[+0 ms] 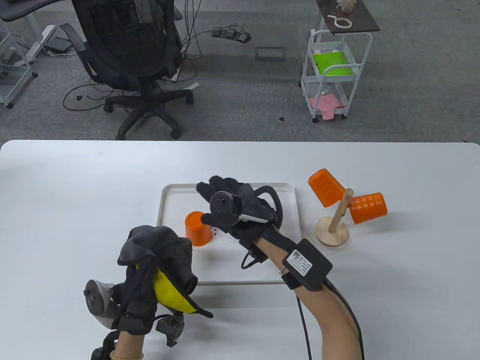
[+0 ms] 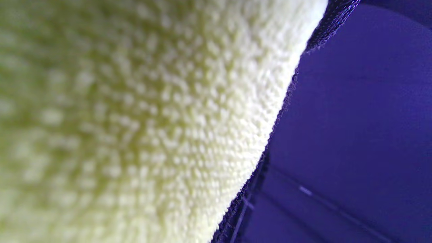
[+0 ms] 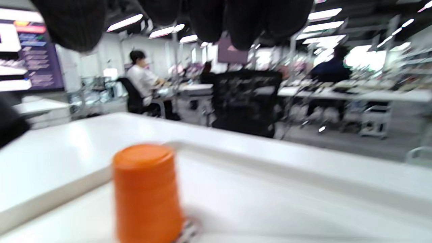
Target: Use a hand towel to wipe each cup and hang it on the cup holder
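- I am reaching my right hand (image 1: 228,210), fingers relaxed and empty, over the upturned orange cup (image 1: 197,228) at frame centre, inside the white tray (image 1: 165,202).
- My left hand (image 1: 140,285) is gripping the towel (image 1: 168,288) at lower left.
- Next, I judge, I need to grasp that cup for wiping; two cups are already hanging on the holder (image 1: 333,225).

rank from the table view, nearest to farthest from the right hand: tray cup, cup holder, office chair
1. Tray cup: upside down on the tray, just left of the right hand.
2. Cup holder: on the table, right of the tray.
3. Office chair: on the floor beyond the table.
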`<act>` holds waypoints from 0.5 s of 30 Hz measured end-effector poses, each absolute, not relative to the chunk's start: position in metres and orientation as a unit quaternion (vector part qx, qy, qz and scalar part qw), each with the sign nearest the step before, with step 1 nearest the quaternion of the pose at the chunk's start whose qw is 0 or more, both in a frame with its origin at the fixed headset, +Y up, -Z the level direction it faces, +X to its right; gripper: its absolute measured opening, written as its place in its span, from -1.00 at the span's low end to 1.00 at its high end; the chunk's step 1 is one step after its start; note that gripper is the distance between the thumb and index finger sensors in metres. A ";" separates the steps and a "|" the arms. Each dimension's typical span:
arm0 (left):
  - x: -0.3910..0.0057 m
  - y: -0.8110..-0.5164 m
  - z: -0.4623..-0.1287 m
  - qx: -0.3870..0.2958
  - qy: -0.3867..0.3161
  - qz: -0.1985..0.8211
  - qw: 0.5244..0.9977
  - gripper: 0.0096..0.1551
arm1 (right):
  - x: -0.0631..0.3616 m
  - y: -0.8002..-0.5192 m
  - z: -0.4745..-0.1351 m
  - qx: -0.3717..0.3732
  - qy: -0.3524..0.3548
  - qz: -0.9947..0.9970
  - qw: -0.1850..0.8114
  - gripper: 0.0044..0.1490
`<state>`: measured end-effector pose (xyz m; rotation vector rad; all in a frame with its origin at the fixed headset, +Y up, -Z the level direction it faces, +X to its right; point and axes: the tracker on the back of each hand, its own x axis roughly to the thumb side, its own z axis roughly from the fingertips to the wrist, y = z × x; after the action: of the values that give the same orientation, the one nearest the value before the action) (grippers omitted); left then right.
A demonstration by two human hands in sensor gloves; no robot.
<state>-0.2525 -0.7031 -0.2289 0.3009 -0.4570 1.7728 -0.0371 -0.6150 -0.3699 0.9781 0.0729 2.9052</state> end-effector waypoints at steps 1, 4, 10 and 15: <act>-0.254 -0.703 -0.229 0.134 -0.194 0.765 0.599 -0.23 | -0.046 -0.627 -0.374 0.325 0.043 0.944 0.035 0.01; -0.260 -0.703 -0.230 0.148 -0.185 0.762 0.602 -0.23 | -0.062 -0.657 -0.387 0.336 0.104 0.935 0.036 0.03; -0.263 -0.704 -0.231 0.152 -0.177 0.766 0.599 -0.23 | -0.071 -0.703 -0.403 0.315 0.170 0.933 0.046 0.00; -0.258 -0.704 -0.231 0.141 -0.186 0.761 0.606 -0.23 | -0.070 -0.711 -0.403 0.306 0.142 0.938 0.085 -0.05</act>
<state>-0.2576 -0.7042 -0.2310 0.3261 -0.4298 1.7597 -0.0699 -0.7108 -0.4030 0.9115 0.4232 2.7953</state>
